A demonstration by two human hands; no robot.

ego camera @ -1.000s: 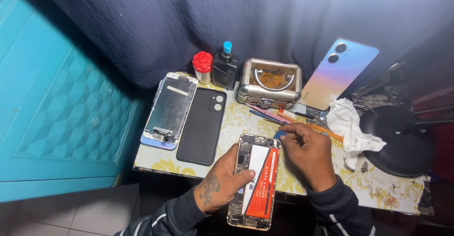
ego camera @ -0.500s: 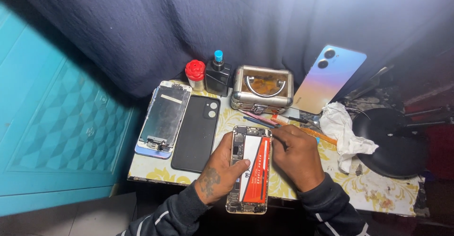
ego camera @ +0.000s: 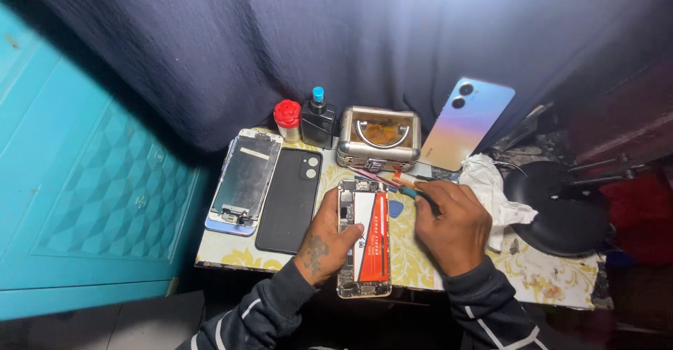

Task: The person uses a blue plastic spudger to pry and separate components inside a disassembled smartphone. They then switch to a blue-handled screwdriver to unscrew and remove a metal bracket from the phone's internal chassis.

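Orange and white mark the battery inside the opened phone point(ego camera: 363, 238) that your left hand point(ego camera: 329, 234) grips by its left edge, thumb laid across the battery's lower part; the phone lies face down near the front edge of the bench point(ego camera: 547, 280), its bottom end hanging just over that edge. Your right hand point(ego camera: 452, 224) is closed around a thin tool with a teal tip point(ego camera: 410, 191), which pokes out toward the phone's upper right corner; whether the tip touches the phone you cannot tell. Just beside that tip sits a small blue pick point(ego camera: 395, 208) on the patterned cover, and a few slim tools point(ego camera: 382, 178) lie fanned above it.

To your left, a black phone back point(ego camera: 289, 199) lies flat, and beside it a detached screen frame point(ego camera: 244, 182). Behind the phone stands a small metal case with a handle point(ego camera: 379, 138), with a dark bottle with a blue cap point(ego camera: 319, 117) and a red-capped jar point(ego camera: 287, 119) to its left. An iridescent back cover point(ego camera: 466, 122) leans against the dark curtain point(ego camera: 280, 42). A crumpled white cloth point(ego camera: 494, 189) lies right of your right hand, next to a round black lamp base point(ego camera: 557, 206).
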